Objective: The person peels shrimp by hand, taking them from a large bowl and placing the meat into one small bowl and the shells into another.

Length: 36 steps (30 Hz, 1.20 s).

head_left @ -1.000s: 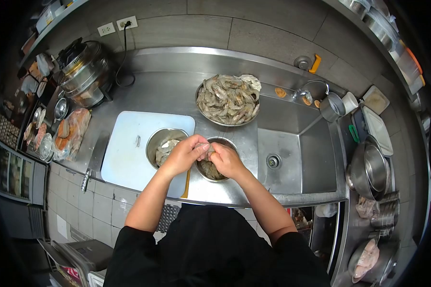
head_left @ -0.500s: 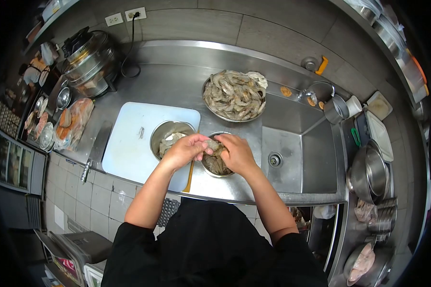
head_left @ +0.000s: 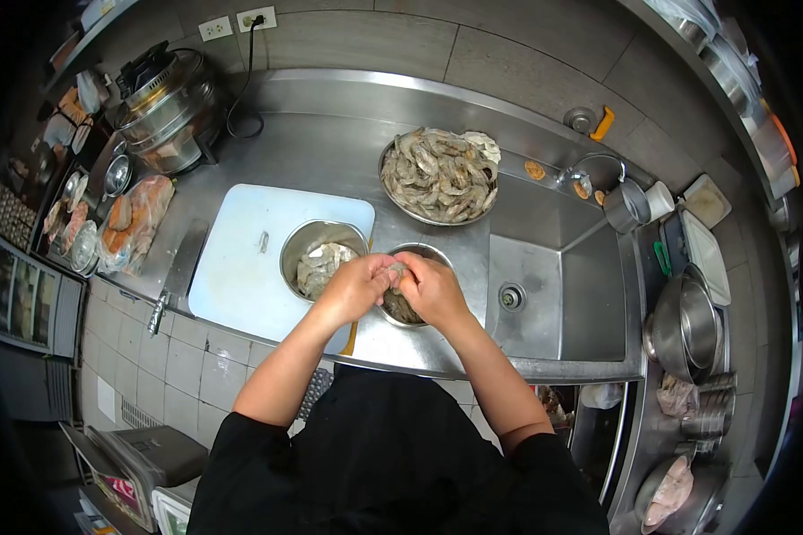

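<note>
At the near edge of the steel counter (head_left: 437,352), both forearms rise from black sleeves and converge, the left hand (head_left: 357,287) and right hand (head_left: 433,290) meeting knuckle to knuckle above the small bowl (head_left: 437,257). Both hands are curled inward, fingertips pinched together on a single shrimp (head_left: 396,271) held between them; the thumbs lie on top. Only a short grey stretch of the shrimp shows between the fingers, its long axis running roughly left to right from one hand to the other; which end is the head cannot be told. It looks pale grey and glossy, raw. Under it the small bowl holds a dark grey heap, mostly covered by the right hand. Just left, touching the small bowl, a second steel bowl (head_left: 305,241) sits on the white cutting board (head_left: 241,259) and holds paler, whitish pieces. To the right lies the sink basin (head_left: 553,294) with its drain. Farther back, a wide dish (head_left: 393,198) is piled with whole grey shrimp. At the far left stands a steel cooker (head_left: 165,111), plugged into the wall.
</note>
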Tool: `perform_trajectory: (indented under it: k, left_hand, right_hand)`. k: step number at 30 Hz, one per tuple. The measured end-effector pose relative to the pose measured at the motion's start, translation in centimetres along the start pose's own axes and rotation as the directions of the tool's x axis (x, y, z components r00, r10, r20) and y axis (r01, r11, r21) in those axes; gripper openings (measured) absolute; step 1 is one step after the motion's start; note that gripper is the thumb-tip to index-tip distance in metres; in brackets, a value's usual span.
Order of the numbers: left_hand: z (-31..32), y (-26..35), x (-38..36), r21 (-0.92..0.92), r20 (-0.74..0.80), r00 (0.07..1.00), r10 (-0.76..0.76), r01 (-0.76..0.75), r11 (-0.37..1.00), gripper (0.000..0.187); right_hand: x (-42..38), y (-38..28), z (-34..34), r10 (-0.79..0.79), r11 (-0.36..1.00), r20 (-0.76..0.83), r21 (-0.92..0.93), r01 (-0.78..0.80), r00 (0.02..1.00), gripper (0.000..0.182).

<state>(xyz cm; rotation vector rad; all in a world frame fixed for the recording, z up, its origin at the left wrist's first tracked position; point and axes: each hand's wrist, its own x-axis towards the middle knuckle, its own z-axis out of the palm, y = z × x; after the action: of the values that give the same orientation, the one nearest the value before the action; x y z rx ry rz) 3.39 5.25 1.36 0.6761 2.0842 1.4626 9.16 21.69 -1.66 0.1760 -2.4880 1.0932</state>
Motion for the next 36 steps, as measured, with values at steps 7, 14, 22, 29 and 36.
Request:
perform_trajectory:
  k: [7, 14, 22, 29, 36]
  left_hand:
    - [0.1, 0.2, -0.3, -0.049, -0.018, 0.999, 0.031, -0.032, 0.998, 0.028]
    - [-0.5, -2.7, 1.4, -0.209, -0.003, 0.995, 0.097, -0.096, 0.973, 0.029]
    - [0.5, -0.9, 0.9, 0.116, -0.057, 0.997, 0.051, -0.044, 0.992, 0.032]
    - [-0.7, -3.7, 0.7, -0.095, -0.113, 0.989, 0.1, -0.111, 0.989, 0.029]
    - [0.0, -2.7, 0.7, -0.161, -0.058, 0.995, 0.085, -0.094, 0.983, 0.028]
  right_hand:
    - [-0.2, 0.5, 0.4, -0.026, 0.999, -0.02, 0.037, 0.027, 0.999, 0.029]
    - [-0.7, 1.7, 1.0, 0.201, 0.891, 0.026, 0.411, -0.194, 0.979, 0.024]
    - [-0.1, 0.6, 1.3, 0.042, 0.982, -0.138, 0.189, -0.015, 0.99, 0.017]
    - [-0.8, 2.1, -0.9, 0.236, 0.959, -0.019, 0.167, -0.23, 0.971, 0.02]
    - [-1.0, 2.1, 0.6, 0.149, 0.96, 0.125, 0.22, -0.173, 0.981, 0.015]
